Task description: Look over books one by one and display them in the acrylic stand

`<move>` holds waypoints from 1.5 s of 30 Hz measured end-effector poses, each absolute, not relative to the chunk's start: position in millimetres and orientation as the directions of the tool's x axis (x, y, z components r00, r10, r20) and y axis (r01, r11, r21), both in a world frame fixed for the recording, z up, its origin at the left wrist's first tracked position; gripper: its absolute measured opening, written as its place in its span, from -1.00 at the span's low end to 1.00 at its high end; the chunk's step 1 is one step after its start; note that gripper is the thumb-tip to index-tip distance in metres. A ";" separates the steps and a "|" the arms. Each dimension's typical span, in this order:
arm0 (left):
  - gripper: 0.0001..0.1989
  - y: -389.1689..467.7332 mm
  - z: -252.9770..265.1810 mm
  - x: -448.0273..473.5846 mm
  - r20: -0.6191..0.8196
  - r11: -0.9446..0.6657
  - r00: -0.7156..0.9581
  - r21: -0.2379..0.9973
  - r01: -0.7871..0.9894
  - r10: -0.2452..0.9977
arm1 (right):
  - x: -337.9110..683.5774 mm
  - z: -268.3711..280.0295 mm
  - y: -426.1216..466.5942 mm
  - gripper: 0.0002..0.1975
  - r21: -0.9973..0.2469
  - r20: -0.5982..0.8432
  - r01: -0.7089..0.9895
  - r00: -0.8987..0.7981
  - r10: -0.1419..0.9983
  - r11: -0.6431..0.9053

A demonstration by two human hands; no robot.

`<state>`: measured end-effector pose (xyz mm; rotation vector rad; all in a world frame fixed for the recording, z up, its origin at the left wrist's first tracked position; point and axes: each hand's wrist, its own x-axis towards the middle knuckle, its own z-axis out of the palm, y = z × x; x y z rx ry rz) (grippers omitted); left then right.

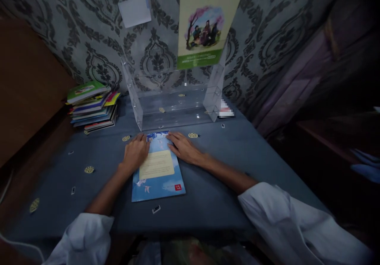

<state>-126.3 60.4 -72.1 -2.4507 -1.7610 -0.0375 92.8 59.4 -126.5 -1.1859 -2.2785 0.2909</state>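
Observation:
A light-blue book (158, 184) lies flat on the dark blue tablecloth, with a cream text panel and a small red mark on its upward face. My left hand (136, 151) is closed at the book's upper left edge, fingers curled and partly hidden. At the upper right edge, my right hand (183, 148) grips the book too, its fingers near the top corner and its thumb on the side. Just beyond the book's far end stands a clear acrylic rack (173, 116) with side panels.
A stack of books (94, 105) stands at the back left. A tall green-and-cream book cover (204, 23) rises above the rack's right side; its support cannot be made out. A white card (135, 11) is on the patterned wall. A purple curtain (292, 87) hangs at right.

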 end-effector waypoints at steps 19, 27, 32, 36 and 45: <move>-0.68 97.8 -98.6 -162.4 0.289 -0.359 0.271 0.314 0.879 0.918 | 102.9 -140.6 84.8 -0.53 -0.509 0.332 0.638 -0.474 0.816 0.578; -0.68 101.7 -107.2 -166.1 0.332 -0.446 0.356 0.254 0.858 0.874 | 102.9 -143.6 90.2 -0.53 -0.505 0.341 0.644 -0.464 0.818 0.575; -0.69 95.9 -106.6 -161.7 0.329 -0.439 0.387 0.100 0.893 0.862 | 103.1 -145.2 88.3 -0.55 -0.532 0.363 0.628 -0.438 0.823 0.568; -0.65 92.5 -105.5 -153.3 0.305 -0.459 0.427 0.037 0.888 0.851 | 104.2 -144.7 88.3 -0.58 -0.587 0.400 0.572 -0.410 0.819 0.573; -0.49 108.4 -109.3 -108.8 0.272 -0.687 0.654 0.038 0.725 0.706 | 108.0 -142.4 88.0 -0.46 -0.692 0.439 0.460 -0.344 0.830 0.557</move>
